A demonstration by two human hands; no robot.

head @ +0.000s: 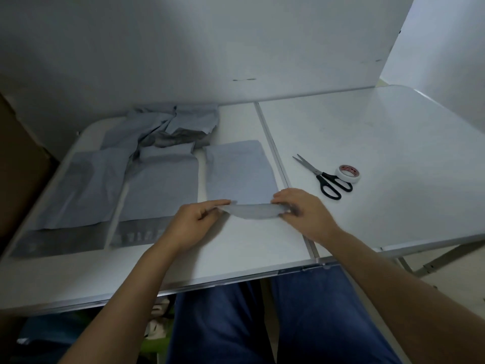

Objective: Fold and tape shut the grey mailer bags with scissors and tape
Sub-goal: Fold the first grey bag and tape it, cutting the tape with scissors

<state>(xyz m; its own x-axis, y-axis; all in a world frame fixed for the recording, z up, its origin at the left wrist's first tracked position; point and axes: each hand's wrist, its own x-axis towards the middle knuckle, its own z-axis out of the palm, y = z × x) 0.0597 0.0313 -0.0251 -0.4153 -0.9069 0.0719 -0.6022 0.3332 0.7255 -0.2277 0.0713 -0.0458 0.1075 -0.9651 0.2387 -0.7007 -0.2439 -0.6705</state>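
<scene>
— Now, what are the fingers doing?

— The fingers of the left hand (195, 218) pinch the left end of the near flap, and the right hand (299, 210) pinches the right end. Both are closed on the thin grey plastic mailer bag (240, 174), and the flap between them is lifted and curved over the bag.

— So which step is this?

— I judge it is the folding of the first bag. No tape is on it yet, as far as I can see.

— Where does the bag lie?

— On the white folding table (367, 132), just left of the middle seam, with its flap toward the near edge. Two more flat grey bags (160, 187) lie to its left, and a crumpled grey pile (173, 127) is near the far edge.

— And the next move?

— Probably to press the fold flat, keep one hand on it, and reach right for the white roll of tape (348, 173) and the black-handled scissors (321, 176), which touch each other.
</scene>
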